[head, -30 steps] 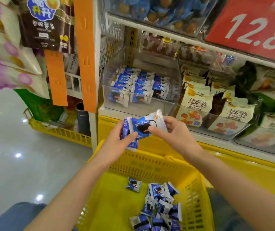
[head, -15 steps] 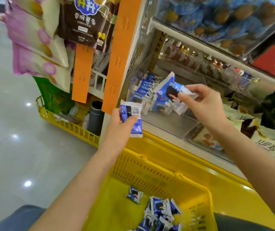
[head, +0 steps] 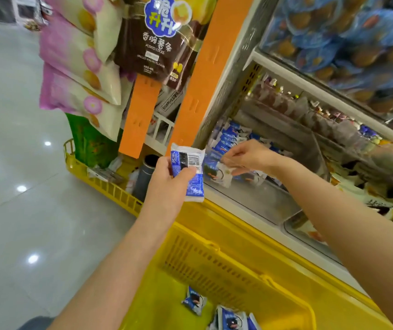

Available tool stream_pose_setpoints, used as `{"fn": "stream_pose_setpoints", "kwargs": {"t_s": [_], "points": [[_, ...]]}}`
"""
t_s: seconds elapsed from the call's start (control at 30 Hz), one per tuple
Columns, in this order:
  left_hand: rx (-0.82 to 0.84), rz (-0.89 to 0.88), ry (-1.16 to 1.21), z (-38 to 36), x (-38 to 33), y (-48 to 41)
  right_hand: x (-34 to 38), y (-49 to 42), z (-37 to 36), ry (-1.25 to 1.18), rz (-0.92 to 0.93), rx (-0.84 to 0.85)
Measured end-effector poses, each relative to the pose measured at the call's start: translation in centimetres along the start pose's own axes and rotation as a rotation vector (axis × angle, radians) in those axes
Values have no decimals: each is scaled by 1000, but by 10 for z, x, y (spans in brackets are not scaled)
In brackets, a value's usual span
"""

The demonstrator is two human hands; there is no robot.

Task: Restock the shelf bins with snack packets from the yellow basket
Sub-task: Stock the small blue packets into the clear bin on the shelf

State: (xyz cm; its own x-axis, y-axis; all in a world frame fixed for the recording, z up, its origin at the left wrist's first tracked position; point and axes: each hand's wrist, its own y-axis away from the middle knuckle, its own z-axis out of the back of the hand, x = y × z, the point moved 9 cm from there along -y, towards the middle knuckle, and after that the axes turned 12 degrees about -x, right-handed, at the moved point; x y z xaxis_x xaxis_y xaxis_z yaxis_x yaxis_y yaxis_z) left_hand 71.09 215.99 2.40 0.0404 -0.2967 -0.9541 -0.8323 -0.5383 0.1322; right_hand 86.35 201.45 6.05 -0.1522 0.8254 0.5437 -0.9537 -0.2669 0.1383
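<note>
Head view: the left hand (head: 166,181) grips a packet (head: 188,173) upright, barcode showing, just in front of the shelf edge. The right hand (head: 250,156) reaches into the clear bin (head: 264,202), pinching a second packet (head: 215,173) beside the rows there. More packets (head: 194,303) lie in the basket (head: 214,264) below.

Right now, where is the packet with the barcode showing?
Centre of the head view: the left hand grips the packet just left of the clear bin, above the yellow basket.

Yellow basket (head: 214,265) and its loose packets (head: 232,321) cut off at bottom edge; top-shelf bags (head: 347,36) blurred.
</note>
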Motion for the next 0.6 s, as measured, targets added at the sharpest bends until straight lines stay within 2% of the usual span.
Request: {"fn": "stream_pose_setpoints", "kwargs": {"t_s": [0.13,0.2,0.23,0.3,0.37,0.4,0.47,0.53,0.6], "points": [[7,38,-10,-3,6,1,-10,3,-9,-94,-86,63],[42,84,0,-8,10,4,-10,10,-7,-58,-80,43],[63,109,7,-11,12,6,-6,14,-2,5,-27,-25],[102,143,-3,-16,16,10,14,30,17,80,151,-266],[132,140,-33,-21,17,14,32,62,33,20,310,-478],[148,136,-42,-24,19,16,36,79,34,-47,346,-509],[201,126,-44,-31,20,22,35,104,26,-163,344,-454],[293,109,-46,-42,19,31,26,120,13,-275,274,-353],[379,84,-50,-53,19,40,18,131,10,-340,226,-326]]}}
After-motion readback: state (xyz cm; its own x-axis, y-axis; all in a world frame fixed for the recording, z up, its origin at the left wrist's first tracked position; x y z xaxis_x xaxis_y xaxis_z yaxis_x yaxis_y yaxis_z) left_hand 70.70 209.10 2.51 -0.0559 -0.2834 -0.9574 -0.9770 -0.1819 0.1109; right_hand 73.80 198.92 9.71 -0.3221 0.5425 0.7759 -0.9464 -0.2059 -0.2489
